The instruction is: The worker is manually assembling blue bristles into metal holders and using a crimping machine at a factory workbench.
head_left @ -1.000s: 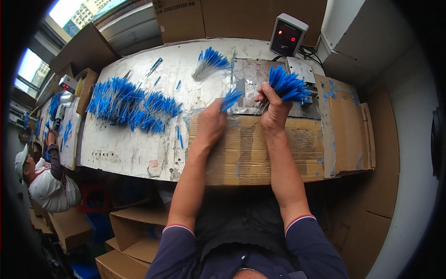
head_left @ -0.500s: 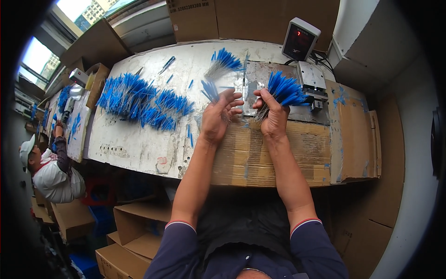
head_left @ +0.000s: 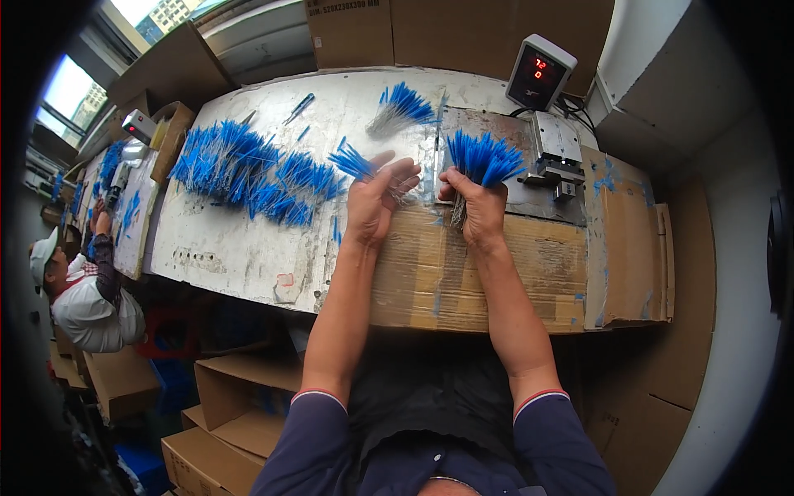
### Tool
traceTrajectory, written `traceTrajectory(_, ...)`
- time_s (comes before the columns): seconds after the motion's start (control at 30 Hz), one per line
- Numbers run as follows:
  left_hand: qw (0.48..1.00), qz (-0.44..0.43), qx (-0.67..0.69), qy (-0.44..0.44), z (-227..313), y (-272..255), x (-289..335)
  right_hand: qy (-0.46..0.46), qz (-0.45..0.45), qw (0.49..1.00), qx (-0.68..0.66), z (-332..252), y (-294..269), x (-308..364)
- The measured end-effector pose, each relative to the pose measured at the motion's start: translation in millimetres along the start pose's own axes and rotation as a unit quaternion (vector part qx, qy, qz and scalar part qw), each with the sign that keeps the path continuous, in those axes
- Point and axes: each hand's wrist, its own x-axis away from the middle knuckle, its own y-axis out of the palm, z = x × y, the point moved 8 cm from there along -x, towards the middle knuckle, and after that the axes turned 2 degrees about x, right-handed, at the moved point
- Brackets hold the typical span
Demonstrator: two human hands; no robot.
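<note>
My right hand [head_left: 478,201] is closed around a thick bundle of thin blue-sleeved wires [head_left: 484,157]. The blue ends fan upward, and the pale wire ends stick out below my fingers. A smaller bunch of blue-sleeved wires [head_left: 351,160] sits at the thumb of my left hand [head_left: 379,198], tips pointing up and left. The fingers of that hand are curled, partly spread and slightly blurred. Both hands are just above the bench's near middle, a small gap between them. Beyond my left hand lies another fanned bunch of the same wires [head_left: 405,109].
A large pile of blue-sleeved wires [head_left: 227,165] covers the bench's [head_left: 223,256] left side, with a screwdriver [head_left: 299,107] behind it. At right stand a metal fixture [head_left: 556,149] and a lit display [head_left: 542,73]. Cardboard [head_left: 513,273] covers the near edge. Another person [head_left: 95,306] works far left.
Both hands have shifted a little left. The right-hand bundle has turned more upright, and the left-hand bunch leans further left. The display's lit digits differ.
</note>
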Motion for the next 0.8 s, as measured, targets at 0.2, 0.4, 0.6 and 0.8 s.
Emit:
traceTrajectory(0.2, 0.995, -0.056, 0.035, -0.072, -8.1, 20.1, 6.7, -0.010, -0.115, 0.993, -0.035, 0.0, 35.4, 14.1)
traceTrajectory(0.4, 0.994, -0.051, -0.038, -0.086, -13.5, 26.3, 13.2, 0.056, -0.139, 0.989, -0.014, 20.1, 34.1, 15.7)
traceTrajectory(0.6, 0.992, -0.090, -0.069, -0.056, -6.4, 40.6, 20.8, 0.039, -0.190, 0.980, 0.049, 19.1, 48.7, 23.9)
traceTrajectory(0.8, 0.978, -0.143, -0.153, -0.004, 9.1, 59.4, 37.9, -0.153, -0.217, 0.964, 0.033, -0.2, 49.0, 29.7)
